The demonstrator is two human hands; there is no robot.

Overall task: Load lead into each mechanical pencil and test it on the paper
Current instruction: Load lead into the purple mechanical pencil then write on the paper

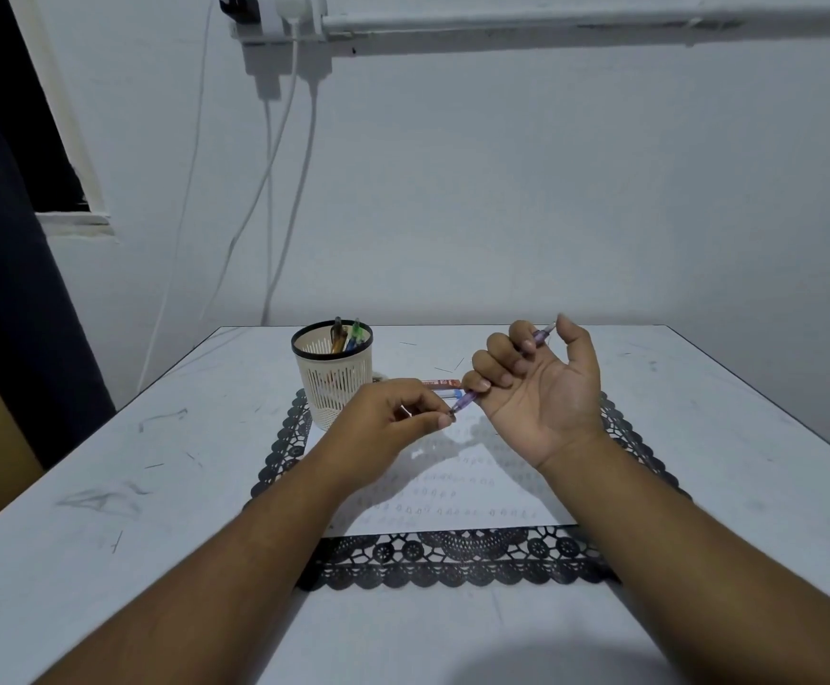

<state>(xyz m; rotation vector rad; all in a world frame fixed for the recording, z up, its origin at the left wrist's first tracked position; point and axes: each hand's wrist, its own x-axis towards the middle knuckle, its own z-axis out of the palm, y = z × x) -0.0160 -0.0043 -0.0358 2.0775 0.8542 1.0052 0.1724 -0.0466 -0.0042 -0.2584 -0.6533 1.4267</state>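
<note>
— Where's the pencil right now?

— The purple pencil (502, 368) is in my right hand (541, 383), held up above the paper (457, 482). My palm is turned up, my fingers are curled round the barrel, and my thumb sits by the upper end. The pencil slants, its lower end pointing down toward my left hand (383, 417).

— And what is the left doing?

— Its thumb and forefinger are pinched together right at the lower end of the pencil. Whether there is a lead between them I cannot tell; it is too small to see.

— What about the paper?

— It lies flat on a black lace mat (452, 561) on the white tabletop (106, 561), under both my hands. Rows of small pencil marks run across it.

— Anything else close by?

— A cream basket cup (336, 383) with a black rim stands at the far left corner of the mat, with a few pens or pencils (348, 336) upright in it. Just behind my left hand a red tube (440, 384) lies on the tabletop, with something bluish beside it that I cannot make out. A few thin dark slivers lie scattered on the tabletop, and white cables (274, 190) hang down the wall behind.
</note>
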